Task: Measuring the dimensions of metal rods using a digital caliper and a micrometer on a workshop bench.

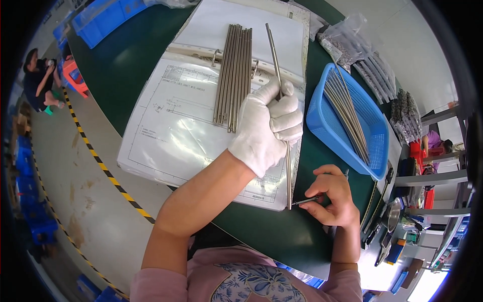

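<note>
My left hand [266,123], in a white glove, is closed around a long thin metal rod [274,48]. The rod stands almost upright in the picture, its lower end by the binder's near right corner. My bare right hand [334,196] pinches a thin dark pen-like tool [309,201], whose tip is at the rod's lower end; whether it touches or enters the rod I cannot tell. A row of several metal rods [234,75] lies across an open ring binder [166,136] with drawing sheets, left of my gloved hand.
Right of the binder, a blue plastic basket [316,113] holds more rods [347,113]. Behind it lie plastic-wrapped rods [375,75] on the green table [251,224]. A blue bin [108,20] stands far left. Another person [40,80] sits beyond the striped floor tape.
</note>
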A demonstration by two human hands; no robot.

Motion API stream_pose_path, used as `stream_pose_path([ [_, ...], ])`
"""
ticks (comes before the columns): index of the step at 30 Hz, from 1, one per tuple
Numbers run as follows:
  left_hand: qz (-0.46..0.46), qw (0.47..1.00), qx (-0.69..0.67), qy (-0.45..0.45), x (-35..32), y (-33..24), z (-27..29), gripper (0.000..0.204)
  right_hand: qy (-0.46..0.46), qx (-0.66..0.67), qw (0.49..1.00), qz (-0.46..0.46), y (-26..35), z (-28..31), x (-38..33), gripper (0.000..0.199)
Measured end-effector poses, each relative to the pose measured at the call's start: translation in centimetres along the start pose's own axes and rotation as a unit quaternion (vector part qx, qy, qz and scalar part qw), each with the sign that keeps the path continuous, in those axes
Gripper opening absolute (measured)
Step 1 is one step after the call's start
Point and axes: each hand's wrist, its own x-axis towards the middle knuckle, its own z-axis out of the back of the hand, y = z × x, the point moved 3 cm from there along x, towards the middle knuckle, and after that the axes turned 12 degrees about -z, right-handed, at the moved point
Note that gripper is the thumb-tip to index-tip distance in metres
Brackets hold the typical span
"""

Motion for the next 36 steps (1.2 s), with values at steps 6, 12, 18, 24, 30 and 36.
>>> stream_pose_path([
  [6, 0.01, 1.0, 0.007, 0.008, 0.1, 0.2, 0.2, 0.035, 0.005, 0.002, 1.0, -0.003, 0.3, -0.2, 0.2, 0.013],
  [12, -0.009, 1.0, 0.027, -0.014, -0.1, 0.1, -0.2, 0.035, 0.004, -0.013, 1.0, 0.016, -0.1, -0.1, -0.1, 0.011],
  [18, -0.006, 1.0, 0.03, -0.001, -0.1, 0.2, 0.1, 0.035, 0.002, 0.009, 1.0, -0.018, 0.0, -0.1, -0.2, 0.011],
  [24, 0.005, 1.0, 0.026, -0.003, 0.0, 0.2, 0.0, 0.033, 0.005, -0.02, 1.0, 0.01, 0.1, -0.5, 0.0, 0.01],
  [30, 0.004, 0.999, 0.043, 0.024, 0.0, 0.0, -0.2, 0.03, -0.019, 0.023, 0.999, -0.028, 1.3, -0.5, 0.2, 0.016],
  [36, 0.001, 0.996, 0.074, 0.04, -0.1, 0.8, -0.3, 0.031, -0.066, -0.007, 0.996, 0.052, 0.6, -1.2, -0.1, 0.014],
])
